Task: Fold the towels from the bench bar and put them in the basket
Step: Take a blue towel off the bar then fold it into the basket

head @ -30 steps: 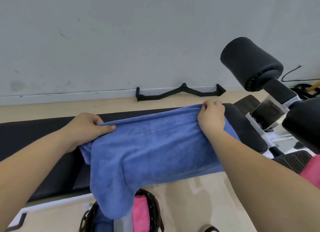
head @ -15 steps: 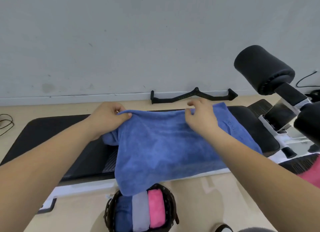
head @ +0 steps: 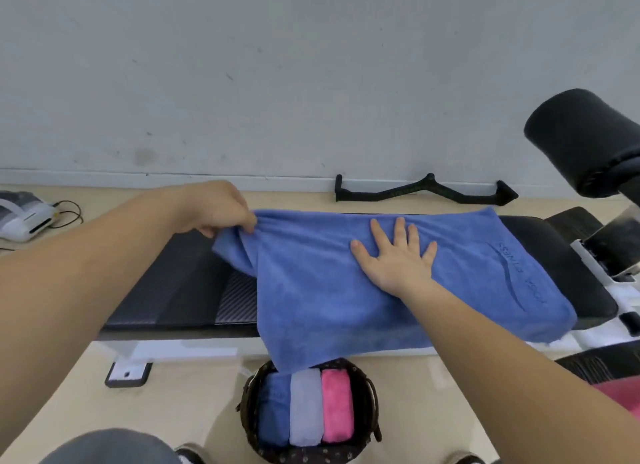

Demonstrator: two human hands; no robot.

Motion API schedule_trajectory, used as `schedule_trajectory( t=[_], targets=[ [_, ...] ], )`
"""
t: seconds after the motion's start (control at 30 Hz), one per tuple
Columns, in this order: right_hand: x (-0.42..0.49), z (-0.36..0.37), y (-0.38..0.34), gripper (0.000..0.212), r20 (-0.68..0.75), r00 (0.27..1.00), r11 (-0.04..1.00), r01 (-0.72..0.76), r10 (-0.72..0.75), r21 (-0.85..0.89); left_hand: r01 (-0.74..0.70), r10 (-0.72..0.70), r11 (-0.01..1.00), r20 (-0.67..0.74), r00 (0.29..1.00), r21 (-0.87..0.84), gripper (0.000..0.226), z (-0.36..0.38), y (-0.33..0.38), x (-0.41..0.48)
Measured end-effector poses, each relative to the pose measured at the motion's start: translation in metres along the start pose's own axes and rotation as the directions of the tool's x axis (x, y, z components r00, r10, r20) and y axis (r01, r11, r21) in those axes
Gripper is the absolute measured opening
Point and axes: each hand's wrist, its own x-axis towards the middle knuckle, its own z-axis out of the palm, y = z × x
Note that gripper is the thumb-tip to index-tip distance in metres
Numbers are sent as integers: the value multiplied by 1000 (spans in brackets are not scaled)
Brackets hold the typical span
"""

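We've laid the blue towel (head: 398, 283) flat on the worktop (head: 180, 290) now; right hand (head: 398, 256) has released, pressing open-palmed, while the left hand (head: 221, 207) pinches the far-left corner. Folding comes next, basket (head: 367, 387) waiting below.

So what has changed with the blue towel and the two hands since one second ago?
The right hand let go of the blue terry towel's far edge and now presses flat, fingers spread, on it. The towel now lies spread over the black padded bench. The left hand still pinches its left corner.
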Motion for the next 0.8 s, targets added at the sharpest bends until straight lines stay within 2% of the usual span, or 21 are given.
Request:
schedule_trajectory(
  t=[0.07,0.1,0.17,0.23,0.3,0.37,0.43,0.5,0.53,0.63,0.7,0.8],
  targets=[
    [4,3,0,82,-50,999,1000,-15,13,-28,-73,33,983,-227,973,-168,7,0,-3,12],
    [5,5,-1,82,-73,997,999,-19,16,-42,-104,44,979,-316,948,-175,10,2,-5,16],
    [6,9,-2,82,-103,994,998,-29,23,-60,-110,66,989,-364,929,-100,7,8,-12,22],
    [6,9,-2,82,-110,994,998,-32,25,-61,-54,37,997,-314,949,-46,22,16,-22,26],
    [5,9,-2,82,-111,994,998,-23,17,-53,60,-83,991,-195,977,-119,35,22,-34,25],
    [5,8,-2,81,-106,994,999,-24,18,-47,144,-159,976,-78,984,-163,31,26,-39,19],
    [5,6,-4,78,-80,996,998,-44,40,-50,126,-133,973,-25,991,-191,28,26,-40,14],
    [4,3,-12,70,-87,996,996,-26,18,-84,68,-89,952,-58,994,-299,24,24,-40,10],
    [5,2,-19,64,-127,991,994,31,-44,-103,40,-83,914,-91,992,-404,22,21,-41,9],
    [15,-7,-35,44,-232,934,961,273,-273,-30,-31,-97,703,-139,985,-710,15,15,-44,10],
    [26,-15,-39,39,-216,942,958,278,-257,74,-37,-136,635,-158,978,-772,15,16,-48,11],
    [42,-20,-33,42,-171,975,985,156,-143,68,61,-192,628,-78,978,-776,18,26,-55,13]
  ],
)
